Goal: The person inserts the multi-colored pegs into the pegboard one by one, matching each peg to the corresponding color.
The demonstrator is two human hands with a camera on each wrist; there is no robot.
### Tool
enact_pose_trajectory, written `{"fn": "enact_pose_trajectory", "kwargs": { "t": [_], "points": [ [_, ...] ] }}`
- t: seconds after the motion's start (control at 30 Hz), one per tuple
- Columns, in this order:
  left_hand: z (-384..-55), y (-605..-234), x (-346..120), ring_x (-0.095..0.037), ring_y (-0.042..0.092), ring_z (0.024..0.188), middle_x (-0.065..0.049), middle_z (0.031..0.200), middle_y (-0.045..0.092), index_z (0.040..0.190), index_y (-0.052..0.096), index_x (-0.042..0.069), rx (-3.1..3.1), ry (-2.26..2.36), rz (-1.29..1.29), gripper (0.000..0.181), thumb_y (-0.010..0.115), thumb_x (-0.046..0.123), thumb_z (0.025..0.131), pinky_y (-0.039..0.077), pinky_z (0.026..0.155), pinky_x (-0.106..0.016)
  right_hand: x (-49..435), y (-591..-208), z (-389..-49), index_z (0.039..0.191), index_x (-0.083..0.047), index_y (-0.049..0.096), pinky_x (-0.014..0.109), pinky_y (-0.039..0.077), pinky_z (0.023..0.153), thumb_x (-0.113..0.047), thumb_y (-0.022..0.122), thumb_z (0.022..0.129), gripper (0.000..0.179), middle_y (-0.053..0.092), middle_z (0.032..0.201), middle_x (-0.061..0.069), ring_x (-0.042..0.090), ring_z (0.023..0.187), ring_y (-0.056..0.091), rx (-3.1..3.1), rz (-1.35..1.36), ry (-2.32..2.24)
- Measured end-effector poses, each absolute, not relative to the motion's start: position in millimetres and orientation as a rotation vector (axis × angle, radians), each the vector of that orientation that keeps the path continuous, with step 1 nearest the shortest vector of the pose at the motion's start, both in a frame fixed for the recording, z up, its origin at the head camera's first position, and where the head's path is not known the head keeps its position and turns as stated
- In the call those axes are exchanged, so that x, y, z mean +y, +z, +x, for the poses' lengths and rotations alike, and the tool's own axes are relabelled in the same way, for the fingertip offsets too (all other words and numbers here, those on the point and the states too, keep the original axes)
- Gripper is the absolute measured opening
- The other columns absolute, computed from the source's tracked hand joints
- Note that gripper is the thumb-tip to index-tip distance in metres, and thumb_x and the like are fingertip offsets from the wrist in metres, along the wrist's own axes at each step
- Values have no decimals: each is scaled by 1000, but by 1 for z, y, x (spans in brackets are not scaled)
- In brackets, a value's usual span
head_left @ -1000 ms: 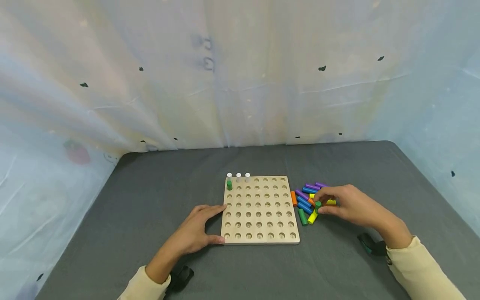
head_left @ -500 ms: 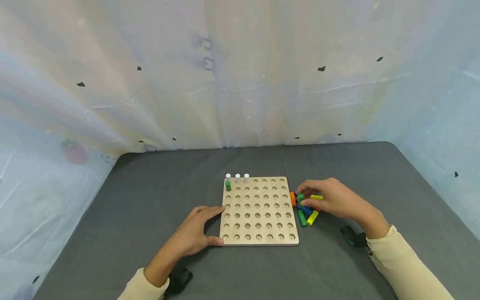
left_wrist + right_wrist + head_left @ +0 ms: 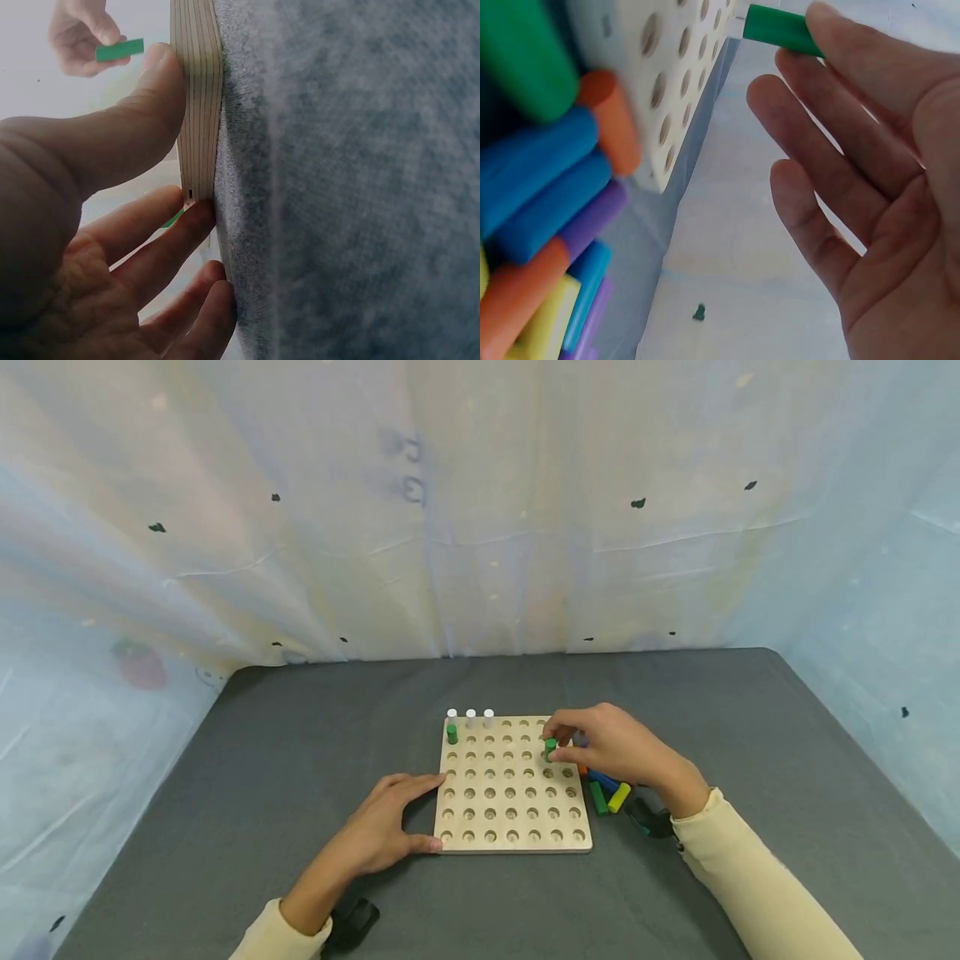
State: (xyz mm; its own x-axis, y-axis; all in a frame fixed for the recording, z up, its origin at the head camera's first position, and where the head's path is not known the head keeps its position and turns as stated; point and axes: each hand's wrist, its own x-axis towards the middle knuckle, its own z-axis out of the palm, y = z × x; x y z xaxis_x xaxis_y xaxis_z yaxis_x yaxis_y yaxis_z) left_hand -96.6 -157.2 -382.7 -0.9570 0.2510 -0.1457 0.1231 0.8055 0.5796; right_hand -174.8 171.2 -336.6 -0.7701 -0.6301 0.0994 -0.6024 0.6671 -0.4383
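Observation:
My right hand (image 3: 611,747) pinches a green peg (image 3: 780,30) between thumb and fingertips, over the right part of a wooden pegboard (image 3: 510,783). The same peg stands roughly upright in the head view. My left hand (image 3: 386,822) rests against the board's left edge, fingers spread, with the thumb (image 3: 139,124) at the near corner. Along the back row, three white pegs (image 3: 471,718) stand in holes at the left. Just in front of the leftmost one stands another green peg (image 3: 452,735).
Right of the board lies a pile of loose pegs, partly hidden under my right hand: green (image 3: 597,797), yellow (image 3: 619,797), blue (image 3: 547,165), orange (image 3: 611,124) and purple (image 3: 594,217). Dark grey cloth (image 3: 337,710) covers the table, and pale sheeting (image 3: 495,527) hangs behind.
My right hand has carried the green peg leftward from the pile to over the board. My left hand has kept its place at the board's edge.

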Motion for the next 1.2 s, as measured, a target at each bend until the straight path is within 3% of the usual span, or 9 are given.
{"fn": "enact_pose_trajectory", "kwargs": {
  "t": [0.17,0.6,1.2],
  "points": [
    [-97,-383,-160,-27,39,140,3,147,54,145,53,29,2784,859,300,84,90,27,70,40,107,-57,157,-339,-181,108,-25,68,31,54,78,-30,74,90,20,72,98,-12,7,92,68,2806,-1061,-711],
    [-101,-386,-153,-27,40,139,2,147,55,145,53,27,2778,873,331,83,90,26,70,40,107,-57,141,-339,-191,110,-20,70,32,55,77,-28,75,90,22,74,98,-9,9,91,69,2830,-1065,-751],
    [-103,-385,-153,-26,41,138,3,146,55,145,53,27,2782,883,344,84,90,26,70,41,107,-56,104,-355,-209,119,-21,69,30,55,77,-29,71,94,27,74,102,-8,8,92,69,2868,-1094,-676]
  ]
}}
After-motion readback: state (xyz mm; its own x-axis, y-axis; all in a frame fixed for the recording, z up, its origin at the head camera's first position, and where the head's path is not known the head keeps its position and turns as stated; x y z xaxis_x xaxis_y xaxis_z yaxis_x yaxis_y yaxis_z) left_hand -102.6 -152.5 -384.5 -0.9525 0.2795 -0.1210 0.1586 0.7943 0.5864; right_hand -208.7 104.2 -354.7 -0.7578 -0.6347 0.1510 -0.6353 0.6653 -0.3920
